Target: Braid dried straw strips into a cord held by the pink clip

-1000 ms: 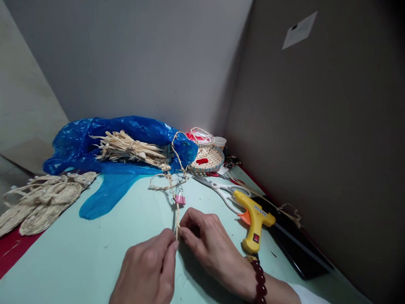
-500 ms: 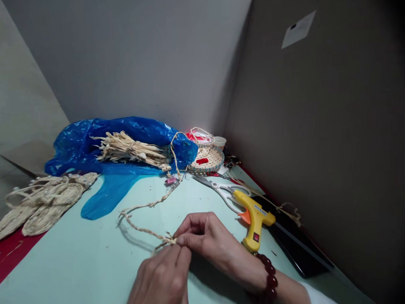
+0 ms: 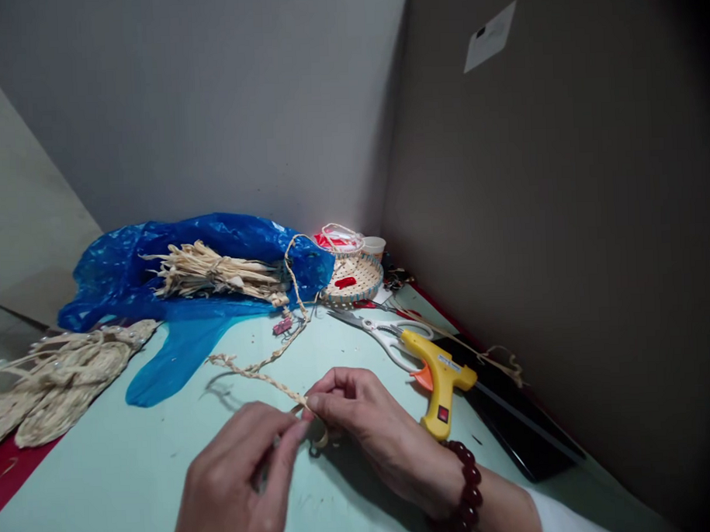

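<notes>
A thin braided straw cord (image 3: 281, 386) runs from the back of the table in a loose curve toward me. Its near end is pinched between the thumb and fingers of my right hand (image 3: 366, 425), which wears a dark red bead bracelet. Close beside it on the left, my left hand (image 3: 239, 468) is closed with thumb and forefinger on a loose straw strand at the braid's end. A small pale loop of strand (image 3: 322, 439) hangs below the fingertips. Part of the strand in my left hand is hidden by the fingers.
Behind lies a bundle of dried straw (image 3: 215, 272) on a blue plastic bag (image 3: 99, 286). Woven straw slippers (image 3: 73, 380) rest at left. To the right are scissors (image 3: 384, 339), a yellow glue gun (image 3: 444, 383), a dark flat object (image 3: 512, 435) and a round woven basket (image 3: 361, 280).
My left hand has moved left and turned, its fingers now apart from the right hand's. My right hand keeps its pinch on the braid. The view has shifted slightly right.
</notes>
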Demonstrator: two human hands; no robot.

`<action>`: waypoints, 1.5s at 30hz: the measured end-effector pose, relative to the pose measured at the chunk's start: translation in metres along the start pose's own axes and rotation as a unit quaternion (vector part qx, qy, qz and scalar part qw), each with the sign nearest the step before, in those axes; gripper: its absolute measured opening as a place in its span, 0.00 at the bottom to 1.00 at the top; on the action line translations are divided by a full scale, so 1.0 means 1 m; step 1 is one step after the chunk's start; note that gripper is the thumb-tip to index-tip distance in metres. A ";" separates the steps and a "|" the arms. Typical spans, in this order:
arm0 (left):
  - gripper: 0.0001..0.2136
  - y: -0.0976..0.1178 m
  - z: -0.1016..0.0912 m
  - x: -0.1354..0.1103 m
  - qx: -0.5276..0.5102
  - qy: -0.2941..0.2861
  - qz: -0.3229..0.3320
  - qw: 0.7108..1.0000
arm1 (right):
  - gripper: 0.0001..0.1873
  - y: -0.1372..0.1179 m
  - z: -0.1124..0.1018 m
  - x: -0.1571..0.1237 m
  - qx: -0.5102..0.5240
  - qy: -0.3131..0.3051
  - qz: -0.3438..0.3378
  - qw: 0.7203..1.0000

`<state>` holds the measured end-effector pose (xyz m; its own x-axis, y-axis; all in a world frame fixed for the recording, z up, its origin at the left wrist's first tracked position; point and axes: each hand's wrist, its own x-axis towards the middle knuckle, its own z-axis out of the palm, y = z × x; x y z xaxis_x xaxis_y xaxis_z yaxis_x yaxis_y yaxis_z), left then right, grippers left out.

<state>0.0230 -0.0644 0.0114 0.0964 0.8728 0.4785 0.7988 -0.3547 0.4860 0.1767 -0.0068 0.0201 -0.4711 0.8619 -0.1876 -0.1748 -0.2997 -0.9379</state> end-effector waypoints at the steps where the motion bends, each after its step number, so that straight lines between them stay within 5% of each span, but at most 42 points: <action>1: 0.05 -0.002 -0.001 0.002 -0.013 0.009 -0.049 0.999 | 0.06 0.000 -0.001 0.000 -0.006 0.001 -0.003 1.000; 4: 0.09 -0.006 -0.002 0.007 -0.078 0.019 -0.170 0.982 | 0.06 -0.001 0.000 -0.002 -0.014 -0.010 -0.004 1.000; 9: 0.15 -0.001 -0.002 0.013 -0.261 -0.095 -0.289 0.916 | 0.05 -0.006 0.006 -0.008 0.003 -0.039 -0.016 0.999; 15: 0.13 -0.001 0.000 0.012 -0.292 -0.163 -0.284 0.899 | 0.04 -0.002 0.006 -0.008 -0.051 -0.023 -0.019 0.998; 21: 0.14 -0.002 0.000 0.008 -0.290 -0.139 -0.290 0.902 | 0.06 0.003 0.005 -0.011 -0.166 -0.003 -0.083 0.983; 26: 0.13 0.001 -0.005 0.012 -0.325 -0.181 -0.276 0.886 | 0.07 0.001 0.004 -0.017 -0.312 0.019 -0.140 0.939; 36: 0.11 -0.007 0.001 0.014 -0.227 -0.188 -0.241 0.925 | 0.13 0.005 0.000 -0.016 -0.518 -0.049 -0.216 0.826; 41: 0.11 -0.002 0.003 0.013 -0.191 -0.216 -0.206 0.935 | 0.10 -0.010 -0.009 -0.005 -0.410 0.012 -0.116 0.905; 45: 0.10 0.004 0.002 0.015 -0.162 -0.241 -0.150 0.945 | 0.12 -0.010 -0.011 0.006 -0.240 -0.066 -0.095 0.964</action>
<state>0.0287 -0.0521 0.0190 0.2155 0.9742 -0.0668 0.6161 -0.0825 0.7833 0.1852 0.0053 0.0249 -0.5807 0.8141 0.0108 0.1365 0.1104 -0.9845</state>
